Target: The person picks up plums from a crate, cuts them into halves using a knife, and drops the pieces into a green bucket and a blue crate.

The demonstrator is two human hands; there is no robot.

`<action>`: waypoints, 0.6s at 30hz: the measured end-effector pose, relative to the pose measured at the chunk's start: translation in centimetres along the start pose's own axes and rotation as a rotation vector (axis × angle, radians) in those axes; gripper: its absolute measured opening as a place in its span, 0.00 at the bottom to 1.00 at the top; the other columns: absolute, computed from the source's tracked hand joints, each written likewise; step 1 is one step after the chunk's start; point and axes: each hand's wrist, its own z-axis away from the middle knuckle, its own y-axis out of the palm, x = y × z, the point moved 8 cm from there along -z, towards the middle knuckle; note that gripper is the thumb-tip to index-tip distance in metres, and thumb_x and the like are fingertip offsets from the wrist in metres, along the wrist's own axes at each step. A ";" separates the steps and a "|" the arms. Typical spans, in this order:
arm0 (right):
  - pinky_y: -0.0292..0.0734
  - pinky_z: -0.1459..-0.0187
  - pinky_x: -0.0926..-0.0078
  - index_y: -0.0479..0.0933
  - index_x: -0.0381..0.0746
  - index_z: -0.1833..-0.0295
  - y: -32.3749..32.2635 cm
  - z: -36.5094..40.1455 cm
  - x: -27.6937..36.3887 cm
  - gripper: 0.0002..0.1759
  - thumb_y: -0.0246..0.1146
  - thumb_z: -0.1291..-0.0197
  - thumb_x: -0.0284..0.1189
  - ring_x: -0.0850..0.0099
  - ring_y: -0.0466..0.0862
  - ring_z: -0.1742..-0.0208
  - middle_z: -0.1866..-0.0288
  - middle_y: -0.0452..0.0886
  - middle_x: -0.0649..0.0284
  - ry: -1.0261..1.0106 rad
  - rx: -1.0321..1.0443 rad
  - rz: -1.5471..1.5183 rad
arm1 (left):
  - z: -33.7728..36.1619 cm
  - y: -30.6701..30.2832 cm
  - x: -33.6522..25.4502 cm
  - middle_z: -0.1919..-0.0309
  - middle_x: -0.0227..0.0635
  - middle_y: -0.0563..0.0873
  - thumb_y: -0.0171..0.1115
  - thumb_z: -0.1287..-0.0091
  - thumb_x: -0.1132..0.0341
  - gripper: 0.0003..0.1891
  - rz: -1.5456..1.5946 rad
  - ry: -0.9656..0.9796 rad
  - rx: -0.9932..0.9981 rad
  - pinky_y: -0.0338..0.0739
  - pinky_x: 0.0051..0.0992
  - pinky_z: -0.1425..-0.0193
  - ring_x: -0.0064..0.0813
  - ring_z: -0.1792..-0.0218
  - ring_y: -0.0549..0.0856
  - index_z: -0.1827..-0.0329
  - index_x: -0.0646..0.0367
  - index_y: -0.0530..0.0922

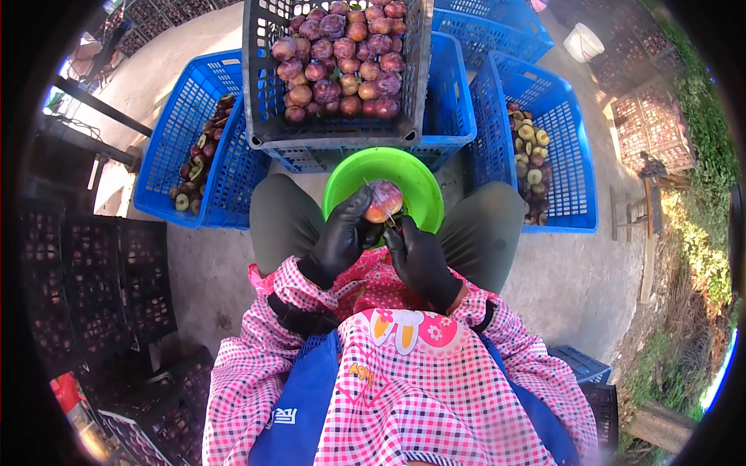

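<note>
— Where have we got the plum (385, 200)?

— In our gloved left hand (346, 233), fingers clamped round it, just above the green bowl (412, 175) that sits between our knees.

— And our right hand (420, 252)?

— Just beside the plum, fingers curled and touching its lower edge. We cannot tell whether they grip anything.

— What lies ahead of us?

— A grey crate (260, 93) heaped with whole plums, propped on a blue crate (454, 101). More blue crates on either side hold cut fruit.
</note>
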 end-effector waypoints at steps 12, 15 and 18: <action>0.74 0.71 0.49 0.71 0.36 0.50 -1.1 -0.5 1.4 0.12 0.58 0.29 0.34 0.44 0.82 0.72 0.73 0.81 0.47 -0.014 -0.046 -0.063 | 1.2 3.8 -1.9 0.45 0.36 0.79 0.59 0.27 0.50 0.30 0.003 0.057 0.081 0.79 0.26 0.43 0.26 0.45 0.81 0.30 0.61 0.66; 0.75 0.71 0.50 0.71 0.36 0.49 -1.3 -0.2 0.9 0.13 0.58 0.30 0.34 0.44 0.82 0.72 0.73 0.81 0.47 0.031 -0.023 -0.125 | 1.4 3.3 -3.5 0.48 0.35 0.81 0.58 0.27 0.46 0.32 -0.524 0.258 -0.061 0.80 0.24 0.48 0.23 0.51 0.82 0.30 0.61 0.67; 0.74 0.72 0.51 0.72 0.35 0.49 -1.5 -0.4 1.1 0.13 0.58 0.30 0.34 0.44 0.82 0.72 0.73 0.81 0.47 0.007 -0.012 -0.158 | 2.0 4.6 -5.8 0.41 0.37 0.78 0.58 0.24 0.55 0.27 -0.948 0.548 -0.052 0.74 0.28 0.36 0.26 0.41 0.79 0.29 0.61 0.65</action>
